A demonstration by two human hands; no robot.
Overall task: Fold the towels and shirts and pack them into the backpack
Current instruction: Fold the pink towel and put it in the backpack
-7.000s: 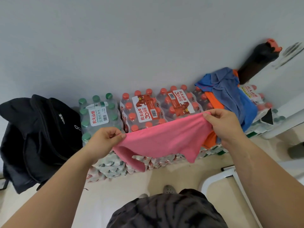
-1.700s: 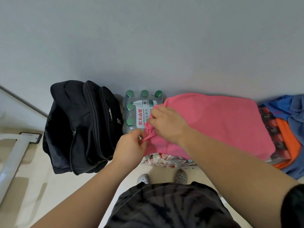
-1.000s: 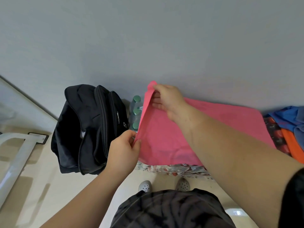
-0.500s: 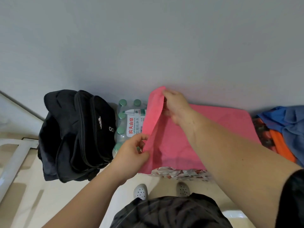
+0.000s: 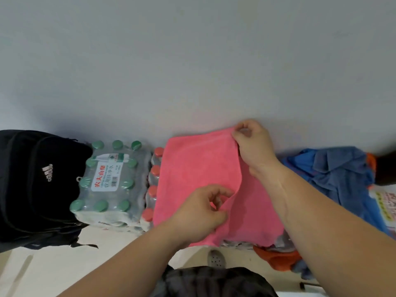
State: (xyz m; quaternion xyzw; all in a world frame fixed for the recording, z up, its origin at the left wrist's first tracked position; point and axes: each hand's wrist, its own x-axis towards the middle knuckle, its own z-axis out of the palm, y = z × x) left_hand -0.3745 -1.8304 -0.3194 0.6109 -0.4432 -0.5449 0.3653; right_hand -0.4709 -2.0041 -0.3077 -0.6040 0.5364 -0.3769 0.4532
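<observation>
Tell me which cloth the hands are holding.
The pink towel, pinched by the left hand and right hand along its folded edge; the blue cloth and orange cloth lie untouched to the right.

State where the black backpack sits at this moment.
In the head view, the black backpack sits at the far left, directly beside the green-capped water bottle pack, on its left side.

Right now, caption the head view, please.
Left hand and right hand pinch a pink towel atop water-bottle packs beside a black backpack.
</observation>
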